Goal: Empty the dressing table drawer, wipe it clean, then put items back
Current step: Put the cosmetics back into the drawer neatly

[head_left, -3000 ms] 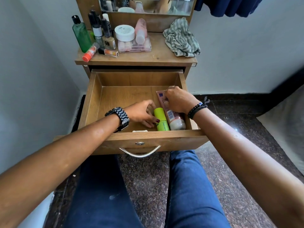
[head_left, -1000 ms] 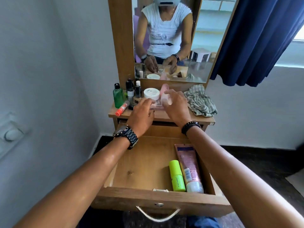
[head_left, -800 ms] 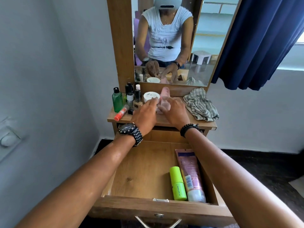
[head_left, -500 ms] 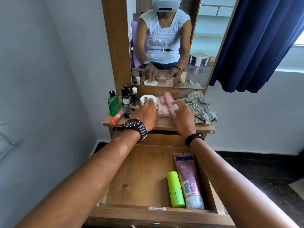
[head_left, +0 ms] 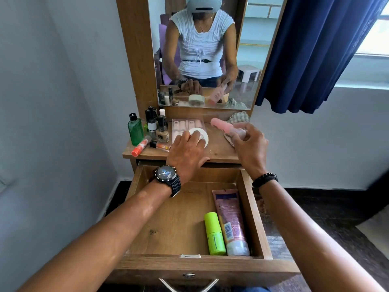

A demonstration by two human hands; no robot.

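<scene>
The wooden drawer (head_left: pixel 168 226) stands pulled out below the dressing table top (head_left: pixel 219 151). Inside it, at the right, lie a lime green bottle (head_left: pixel 213 233) and a pink tube (head_left: pixel 230 220) side by side. My left hand (head_left: pixel 187 152) rests on a white round jar (head_left: pixel 201 133), which sits on a clear pink case (head_left: pixel 185 126). My right hand (head_left: pixel 249 144) holds a pink bottle (head_left: pixel 225 126) lifted above the table top, tilted to the left.
A green bottle (head_left: pixel 135 131), several small dark bottles (head_left: pixel 156 125) and an orange-capped tube (head_left: pixel 140 146) crowd the table's left. A striped cloth (head_left: pixel 239 119) lies at the back right, partly hidden. A mirror (head_left: pixel 202 51) rises behind; a blue curtain (head_left: pixel 315 53) hangs right.
Both hands left the drawer and reached up to the table top. My right hand took hold of the pink bottle and lifted it; my left hand settled on the white jar.
</scene>
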